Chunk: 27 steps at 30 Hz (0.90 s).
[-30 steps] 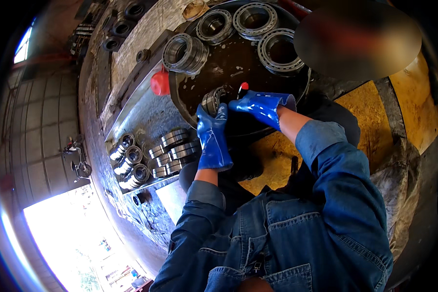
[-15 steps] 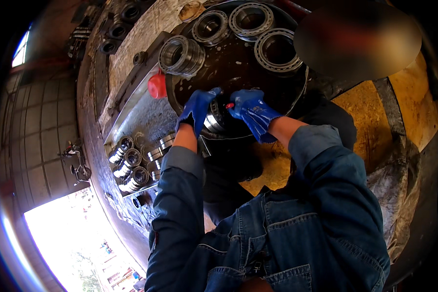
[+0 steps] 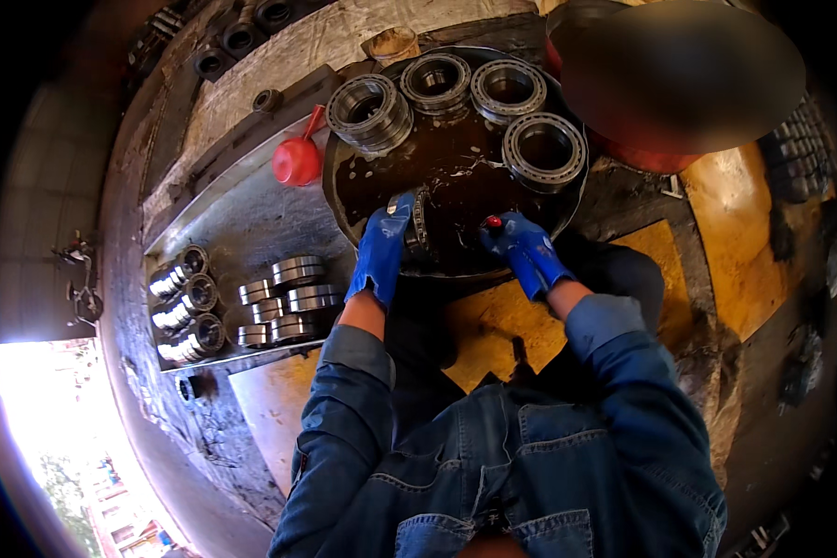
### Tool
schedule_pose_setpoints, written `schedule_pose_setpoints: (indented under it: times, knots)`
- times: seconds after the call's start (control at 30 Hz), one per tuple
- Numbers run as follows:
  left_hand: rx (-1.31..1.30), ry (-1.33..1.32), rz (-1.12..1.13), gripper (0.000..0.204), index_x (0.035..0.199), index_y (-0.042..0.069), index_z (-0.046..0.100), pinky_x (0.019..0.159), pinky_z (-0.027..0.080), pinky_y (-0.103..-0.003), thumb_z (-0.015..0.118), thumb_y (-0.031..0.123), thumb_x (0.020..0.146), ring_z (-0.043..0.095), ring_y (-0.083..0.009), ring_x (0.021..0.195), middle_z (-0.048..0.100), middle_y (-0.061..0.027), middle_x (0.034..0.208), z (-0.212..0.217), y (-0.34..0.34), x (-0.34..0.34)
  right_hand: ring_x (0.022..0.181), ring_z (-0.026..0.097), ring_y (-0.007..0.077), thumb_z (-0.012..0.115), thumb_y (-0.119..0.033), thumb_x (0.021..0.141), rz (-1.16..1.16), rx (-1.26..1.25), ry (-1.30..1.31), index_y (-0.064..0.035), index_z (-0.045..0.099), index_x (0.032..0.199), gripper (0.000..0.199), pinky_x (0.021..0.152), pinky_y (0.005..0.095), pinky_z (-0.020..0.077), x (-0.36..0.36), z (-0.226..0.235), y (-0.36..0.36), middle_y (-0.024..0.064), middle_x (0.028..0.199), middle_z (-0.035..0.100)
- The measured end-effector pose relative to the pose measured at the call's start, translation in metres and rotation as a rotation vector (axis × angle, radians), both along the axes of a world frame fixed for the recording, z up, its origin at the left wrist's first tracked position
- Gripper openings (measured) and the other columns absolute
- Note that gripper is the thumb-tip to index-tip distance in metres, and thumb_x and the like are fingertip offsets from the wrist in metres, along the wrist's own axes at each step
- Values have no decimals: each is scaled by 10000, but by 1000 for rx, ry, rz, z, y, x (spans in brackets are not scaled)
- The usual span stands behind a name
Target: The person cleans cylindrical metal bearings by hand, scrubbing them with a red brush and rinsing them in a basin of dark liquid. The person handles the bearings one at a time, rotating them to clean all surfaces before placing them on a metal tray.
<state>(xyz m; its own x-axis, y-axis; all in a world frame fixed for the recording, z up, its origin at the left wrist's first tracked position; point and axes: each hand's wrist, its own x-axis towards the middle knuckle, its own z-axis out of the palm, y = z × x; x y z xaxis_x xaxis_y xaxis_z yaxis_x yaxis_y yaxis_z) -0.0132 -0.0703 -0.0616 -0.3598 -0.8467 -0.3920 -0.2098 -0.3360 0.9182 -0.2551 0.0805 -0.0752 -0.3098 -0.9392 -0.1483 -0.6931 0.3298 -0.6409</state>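
Observation:
Both my hands wear blue gloves and work over a round, dark basin [image 3: 456, 172] with dark, wet-looking contents. My left hand [image 3: 383, 240] grips the left side of a roller bearing [image 3: 420, 226], which stands on edge near the basin's close rim. To the right, apart from the bearing, my right hand [image 3: 523, 249] is closed round a red-ended tool [image 3: 493, 221]; the rest of that tool is hidden or too dark to make out. Several large bearings, one of them a double-row bearing [image 3: 370, 113], sit along the basin's far edge.
Left of the basin lies a metal tray [image 3: 242, 237] with bearing rings [image 3: 298, 271], roller cages [image 3: 198, 294] and a red plastic dipper [image 3: 297, 162]. A tin can [image 3: 392, 45] stands behind. Yellowish board [image 3: 507, 321] covers floor below the basin. A blurred oval hides the upper right.
My right hand has drawn back to the right, away from the bearing, with the red-ended tool. The left hand stays on the bearing. The view has shifted, showing more of the tray.

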Motion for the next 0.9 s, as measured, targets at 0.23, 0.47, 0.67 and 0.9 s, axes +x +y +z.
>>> schedule_pose_setpoints:
  times: [0.23,0.47,0.67,0.9]
  knots:
    - [615,236,169,408,1303,164,703,707,627,-550,607,476,1058,728,-335,828,747,-103,1064,-22,-33,-16,898,740,349,740,-382,896,-62,-128,261,-120,765,890,263,817,460,593,19,7,0,154,913,761]
    - [550,238,328,435,1264,168,699,664,606,-528,583,530,1051,730,-343,820,738,-119,1038,-18,-18,-28,1005,737,368,715,-440,918,-134,64,231,-135,772,1047,337,932,468,575,21,11,-6,161,1063,770]
    - [684,410,451,501,1233,116,701,695,607,-527,543,557,1054,719,-361,801,743,-178,1010,24,4,-28,1071,724,365,694,-462,930,-163,205,234,-123,767,1082,379,963,459,568,17,15,-8,163,1124,763]
    - [619,601,485,483,1279,116,693,796,634,-500,550,527,1069,711,-328,978,725,-137,1129,62,25,-14,1104,713,349,687,-464,941,-173,177,224,-159,765,1091,350,971,460,564,22,19,-7,134,1156,755]
